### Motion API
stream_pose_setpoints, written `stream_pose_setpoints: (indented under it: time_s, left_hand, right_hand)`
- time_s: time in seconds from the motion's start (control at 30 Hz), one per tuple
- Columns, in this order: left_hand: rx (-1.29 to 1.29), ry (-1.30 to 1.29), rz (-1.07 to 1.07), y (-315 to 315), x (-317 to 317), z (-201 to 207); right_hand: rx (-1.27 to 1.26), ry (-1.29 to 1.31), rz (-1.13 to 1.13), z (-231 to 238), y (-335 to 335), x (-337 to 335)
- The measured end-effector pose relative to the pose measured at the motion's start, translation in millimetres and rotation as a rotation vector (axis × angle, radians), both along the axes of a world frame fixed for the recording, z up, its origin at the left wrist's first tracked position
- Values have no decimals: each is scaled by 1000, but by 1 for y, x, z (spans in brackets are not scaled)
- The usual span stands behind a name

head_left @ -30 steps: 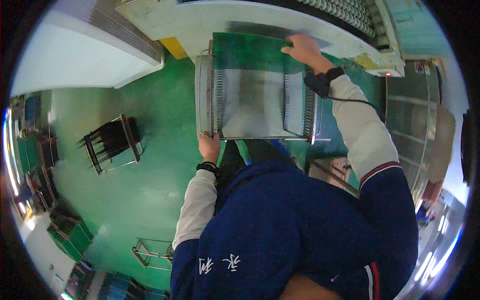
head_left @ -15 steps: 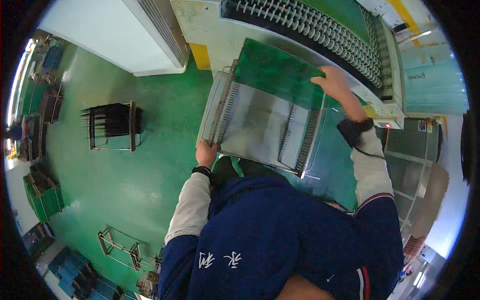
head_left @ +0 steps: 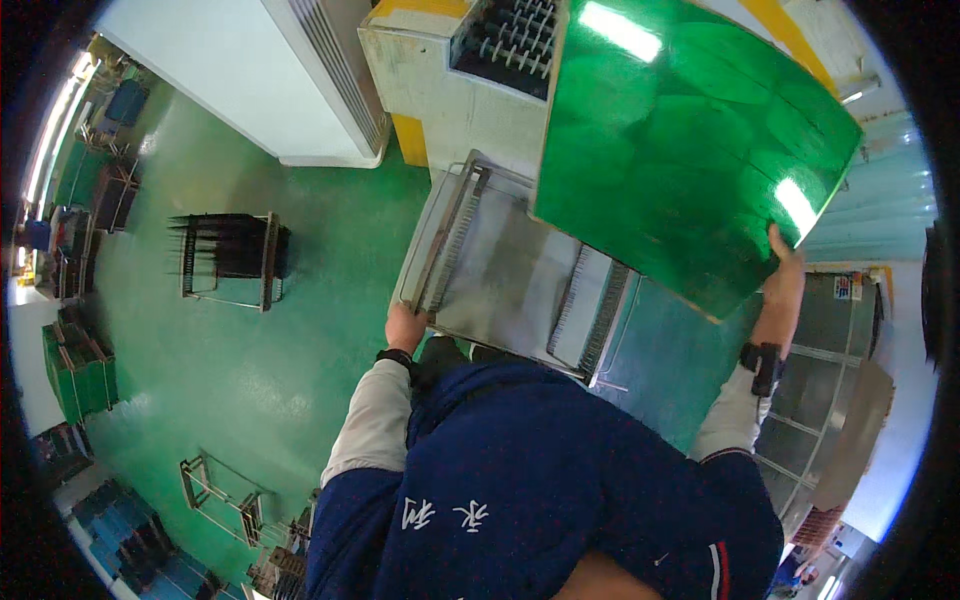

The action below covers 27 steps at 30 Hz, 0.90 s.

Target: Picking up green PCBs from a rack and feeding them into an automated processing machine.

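Note:
A glossy green panel (head_left: pixel 680 150), thin and roughly square, is held raised and tilted at the upper right. My right hand (head_left: pixel 785 275) grips its right edge, with the thumb on the upper face and the other fingers hidden behind. Below the panel stands a metal slotted rack (head_left: pixel 500 260) with comb-like teeth along its two sides. My left hand (head_left: pixel 405 325) is closed round the rack's near left corner. Part of the rack's far right side is hidden behind the panel.
A machine with rows of disc rollers (head_left: pixel 510 45) stands beyond the rack, mostly covered by the panel. A white cabinet (head_left: pixel 230 70) is at the upper left. On the green floor stand a rack of dark boards (head_left: pixel 235 250) and a metal frame (head_left: pixel 225 500).
My right hand has lifted the green panel off the rack, swinging it up and to the right, so it now covers much of the roller machine. My left hand stays on the rack's corner.

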<state>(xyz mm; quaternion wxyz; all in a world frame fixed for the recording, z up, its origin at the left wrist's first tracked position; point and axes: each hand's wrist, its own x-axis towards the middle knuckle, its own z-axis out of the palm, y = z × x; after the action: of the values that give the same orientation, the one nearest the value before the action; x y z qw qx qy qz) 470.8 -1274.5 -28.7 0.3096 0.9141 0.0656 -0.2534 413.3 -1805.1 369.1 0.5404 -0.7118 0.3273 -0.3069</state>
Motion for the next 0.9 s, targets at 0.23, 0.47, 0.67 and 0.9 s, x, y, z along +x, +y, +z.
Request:
stream_pose_setpoints:
  time_s: [0.23, 0.47, 0.67, 0.9]
  left_hand:
    - [-16, -64, 11, 1, -5, 3]
    - [27, -21, 25, -8, -2, 29]
    - [43, -105, 8, -4, -4, 18]
    - [65, -43, -17, -5, -3, 23]
  right_hand:
    - [616, -159, -28, -79, 20, -17]
    - [795, -323, -44, -114, 62, -8]
    - [1034, -396, 12, -122, 75, 5]
    - [1216, -338, -32, -135, 125, 21]
